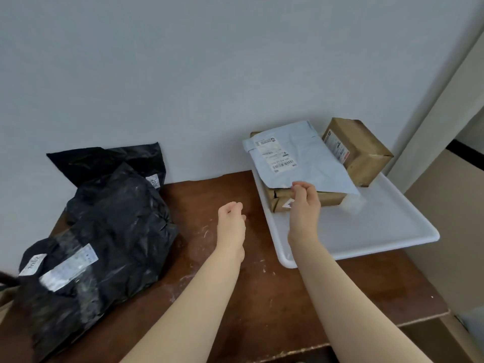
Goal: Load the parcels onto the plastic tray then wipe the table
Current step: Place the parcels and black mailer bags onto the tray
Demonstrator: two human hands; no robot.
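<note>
Taking the white plastic tray [372, 231] as the landmark: far to its left, at the left end of the brown wooden surface [262, 297], lies a large crumpled black bag parcel [104, 244] with white labels taped to it. Behind that one, against the pale wall [209, 61], a second, flatter black bag parcel [104, 161] leans up, also labelled.

Between the black parcels and the tray, the left hand [231, 218] hovers over bare wood, fingers loosely curled and holding nothing. The wood here shows pale scuffs and streaks.

The right hand [305, 203] is over the tray's left part, its fingers bent inward near the front corner of a grey mailer bag [301, 158]; I cannot tell whether it pinches the mailer's edge or is just clear of it. The mailer lies on top of a flat brown cardboard box [327, 199], which rests on the tray's back half. Just right of these, at the tray's back right corner, stands a taller brown box [358, 153] with a label on its side. The tray's front half is bare, and its right edge overhangs the surface.
</note>
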